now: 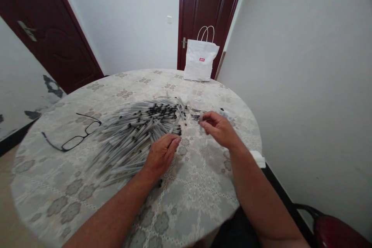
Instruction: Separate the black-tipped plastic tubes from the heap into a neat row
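Note:
A large heap of thin grey-white sticks with black ends [124, 135], resembling pens, is spread over the tablecloth. Against its near right edge rests my left hand [163, 154], closed with thumb pressed to the fingers; whatever it may hold is hidden. To the right of the heap, just above the cloth, my right hand [217, 127] has its thumb and forefinger bent together around a small pale piece too small to name. Beside those fingertips lie several thin dark pieces [195, 117]. A small black piece [222, 109] sits a little beyond the right hand.
The round table has a floral lace cloth [200, 197]. Black-framed glasses [74, 142] lie open at the left. A white paper bag [201, 62] stands at the far edge. Something white [258, 159] is at the right edge, and a dark red chair [338, 232] is at lower right.

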`<state>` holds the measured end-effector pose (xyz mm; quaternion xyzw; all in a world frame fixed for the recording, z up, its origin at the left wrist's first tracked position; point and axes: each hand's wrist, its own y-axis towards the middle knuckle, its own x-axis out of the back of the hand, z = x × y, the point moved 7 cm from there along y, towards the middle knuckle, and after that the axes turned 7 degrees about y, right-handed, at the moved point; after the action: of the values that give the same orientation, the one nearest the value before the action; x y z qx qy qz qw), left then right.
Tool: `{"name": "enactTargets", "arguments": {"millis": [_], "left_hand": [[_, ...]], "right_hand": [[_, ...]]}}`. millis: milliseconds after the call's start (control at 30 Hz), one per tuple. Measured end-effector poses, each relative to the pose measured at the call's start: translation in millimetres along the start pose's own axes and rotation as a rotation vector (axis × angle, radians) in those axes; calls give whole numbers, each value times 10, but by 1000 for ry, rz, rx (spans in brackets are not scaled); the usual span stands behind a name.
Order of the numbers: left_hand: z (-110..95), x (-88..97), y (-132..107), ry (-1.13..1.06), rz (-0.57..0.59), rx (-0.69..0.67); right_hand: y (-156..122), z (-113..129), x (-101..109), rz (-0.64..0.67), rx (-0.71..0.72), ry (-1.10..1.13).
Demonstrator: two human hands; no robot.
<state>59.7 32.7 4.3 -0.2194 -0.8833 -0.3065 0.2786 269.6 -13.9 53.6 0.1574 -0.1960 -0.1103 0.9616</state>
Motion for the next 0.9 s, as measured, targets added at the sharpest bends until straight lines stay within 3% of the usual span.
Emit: {"name": "enactTargets", "arguments": {"millis": [67, 133, 200, 300, 533, 733, 900], "left_hand": [[-3, 5, -5, 2, -15, -2], [-4, 6, -9, 14, -24, -2], [4, 13, -13, 35, -38, 2], [18, 33, -17, 58, -61, 6], [-17, 69, -13, 52, -86, 3], [-41, 104, -7, 55, -116, -18], [-11, 215, -17, 19, -200, 43]], "right_hand": [[-21, -13, 339, -39, 54, -361], [-46, -141, 531, 4, 50, -609], [-71, -365, 573, 100, -25, -790], [-100, -660, 475, 205, -140, -942], [-82, -819, 222, 268, -192, -1044], [-82, -833, 219, 258, -173, -1017], [-73, -795, 227, 253, -154, -977]]}}
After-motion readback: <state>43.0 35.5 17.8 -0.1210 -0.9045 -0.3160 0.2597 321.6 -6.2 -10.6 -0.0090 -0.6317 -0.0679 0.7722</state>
